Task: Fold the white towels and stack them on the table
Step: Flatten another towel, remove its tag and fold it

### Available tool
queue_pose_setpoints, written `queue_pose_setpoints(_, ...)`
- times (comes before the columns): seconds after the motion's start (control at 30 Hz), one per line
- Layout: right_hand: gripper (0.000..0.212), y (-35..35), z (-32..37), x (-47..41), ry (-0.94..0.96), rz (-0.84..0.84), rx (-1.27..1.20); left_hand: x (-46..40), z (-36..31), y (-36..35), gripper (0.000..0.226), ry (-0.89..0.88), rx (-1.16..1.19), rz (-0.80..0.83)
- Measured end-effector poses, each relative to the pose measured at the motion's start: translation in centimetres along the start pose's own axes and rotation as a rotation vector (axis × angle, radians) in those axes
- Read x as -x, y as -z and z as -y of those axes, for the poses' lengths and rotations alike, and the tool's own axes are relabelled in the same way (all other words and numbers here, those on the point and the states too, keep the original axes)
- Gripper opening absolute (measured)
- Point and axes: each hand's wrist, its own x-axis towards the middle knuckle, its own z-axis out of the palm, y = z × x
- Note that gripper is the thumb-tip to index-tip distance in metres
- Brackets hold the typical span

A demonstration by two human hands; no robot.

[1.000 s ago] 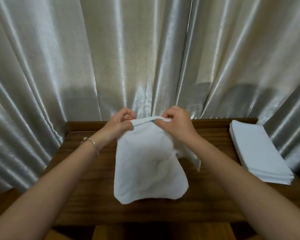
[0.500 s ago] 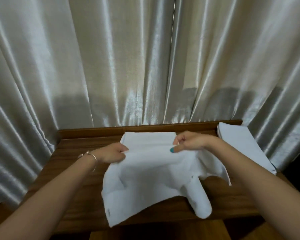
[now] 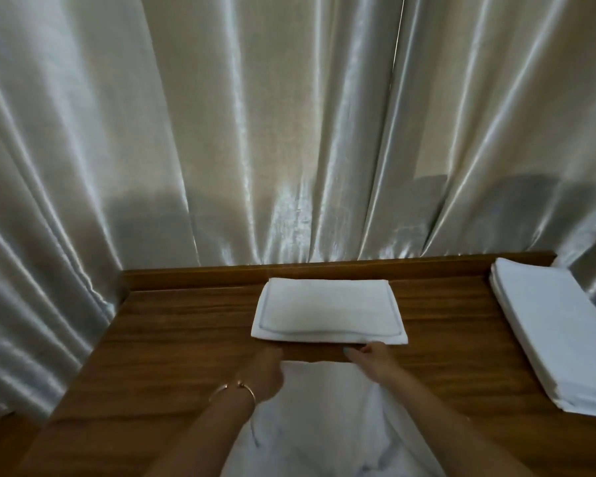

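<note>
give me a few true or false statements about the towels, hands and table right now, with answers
1. A folded towel lies flat near the table's back edge. True.
2. The stack of towels sits on the left side of the table. False: it is on the right side.
3. Both hands hold the near towel at its far edge. True: the left hand and right hand grip it there.
4. The near towel lies on top of the folded towel. False: bare wood shows between them.
5. The bracelet is on the right wrist. False: it is on the left wrist.
</note>
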Motion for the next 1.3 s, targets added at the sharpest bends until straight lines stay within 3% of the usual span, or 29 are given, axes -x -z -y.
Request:
queue_pose_setpoints(0.13, 0.024, -0.4, -2.4, -3.5, -0.096, -0.24, -0.14, -3.7, -0.2, -3.8, 0.031, -0.005, -0.032, 0.073)
queue_pose_setpoints(0.23, 0.015, 0.0, -3.5, -5.6, -0.185, -0.221, -0.184, -6.2, -0.5, -5.1, 0.047, 0.054, -0.131, 0.059)
queue_pose_setpoints(0.37, 0.031, 0.5, -3.8, -7.2, -0.14, -0.222, -0.093, -8.4, -0.5, -5.1, 0.048, 0.074, -0.289, -0.023)
queue_pose_setpoints(0.53, 0.043, 1.0, -3.2, -7.7, -0.156, -0.142, -0.077, -9.4, 0.2, -5.6, 0.053, 0.053, -0.249, 0.018)
queue_pose_setpoints(0.67, 0.042, 2.5, -2.5, -5.7, -0.166, -0.003, -0.151, -9.2, 1.5, -4.3, 0.042, 0.006, -0.091, 0.082)
queue_pose_setpoints(0.83, 0.049, 6.9, -1.1, -1.8, -0.043, 0.425, 0.452, -7.5, 4.0, 2.3, 0.029, 0.068, -0.009, 0.078)
queue_pose_setpoints(0.93, 0.032, 8.3, 0.5, -0.5, -0.04, 0.499, 0.61, -5.8, 4.1, 6.2, 0.028, 0.05, 0.017, 0.107)
queue_pose_setpoints(1.17, 0.027, 11.7, 4.6, 3.9, 0.058, 0.326, 0.861, -0.8, 3.5, 12.8, 0.029, -0.05, 0.045, -0.026)
queue_pose_setpoints(1.23, 0.011, 12.3, 5.8, 5.5, 0.132, 0.187, 0.948, 0.7, 3.1, 14.4, 0.029, -0.095, 0.048, -0.064)
queue_pose_setpoints(1.3, 0.013, 13.2, 6.7, 7.5, 0.209, -0.011, 0.996, 2.4, 2.9, 15.8, 0.03, -0.112, 0.081, -0.129)
